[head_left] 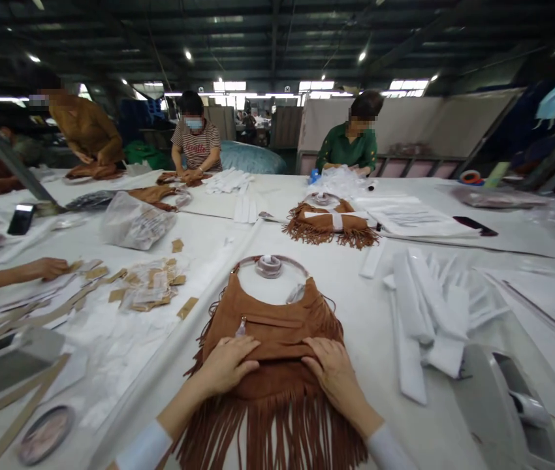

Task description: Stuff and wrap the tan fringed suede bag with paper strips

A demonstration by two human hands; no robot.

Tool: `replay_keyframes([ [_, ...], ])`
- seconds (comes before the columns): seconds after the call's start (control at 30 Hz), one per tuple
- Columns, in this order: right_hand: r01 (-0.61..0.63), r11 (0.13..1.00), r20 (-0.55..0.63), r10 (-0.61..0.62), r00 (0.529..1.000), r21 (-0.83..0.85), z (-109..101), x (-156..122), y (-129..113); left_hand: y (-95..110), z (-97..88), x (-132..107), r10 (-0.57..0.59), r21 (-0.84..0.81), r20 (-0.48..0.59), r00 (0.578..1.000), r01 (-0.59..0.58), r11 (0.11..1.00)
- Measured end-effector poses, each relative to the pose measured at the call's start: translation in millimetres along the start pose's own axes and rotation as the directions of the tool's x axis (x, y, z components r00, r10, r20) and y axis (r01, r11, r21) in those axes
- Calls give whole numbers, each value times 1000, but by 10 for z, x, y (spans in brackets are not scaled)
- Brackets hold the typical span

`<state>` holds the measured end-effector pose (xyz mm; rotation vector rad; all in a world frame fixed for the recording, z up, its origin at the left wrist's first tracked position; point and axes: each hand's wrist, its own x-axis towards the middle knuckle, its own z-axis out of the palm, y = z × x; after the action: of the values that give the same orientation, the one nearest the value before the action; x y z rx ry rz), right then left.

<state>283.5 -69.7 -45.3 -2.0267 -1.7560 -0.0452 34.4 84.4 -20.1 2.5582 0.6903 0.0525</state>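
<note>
The brown fringed bag (pixel 275 380) lies flat on the table (pixel 375 346), directly under both hands. The left hand (pixel 231 364) rests on the left part of the bag and the right hand (pixel 335 373) on its right part, both touching a crosswise fold, with a gap between them. Their fingers are extended; I cannot tell whether they pinch the fold. The fringe (pixel 290 424) is at the bag's near end. White strips (pixel 419 313) lie to the bag's right, small packets (pixel 153 287) to its left, and another fringed bag (pixel 354 227) beyond it.
</note>
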Motion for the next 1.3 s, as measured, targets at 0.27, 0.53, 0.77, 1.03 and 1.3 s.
replay_keyframes([
  [0.27,-20,997,-102,12,995,-79,32,-81,-103,-45,-21,44,21,16,-54,998,-20,1000],
  [0.53,22,980,-294,-81,952,-196,-27,-519,-350,-140,-219,103,119,76,-112,987,-111,991],
  [0.77,95,995,-316,-95,944,-18,124,-1087,-527,45,216,-649,202,77,-651,732,-202,976],
  [1.03,149,984,-251,-120,961,98,409,-1058,-823,180,825,-1056,232,111,-623,747,-209,972],
  [1.3,188,981,-6,-188,982,40,230,-838,-862,238,679,-929,235,145,-556,798,-186,972],
])
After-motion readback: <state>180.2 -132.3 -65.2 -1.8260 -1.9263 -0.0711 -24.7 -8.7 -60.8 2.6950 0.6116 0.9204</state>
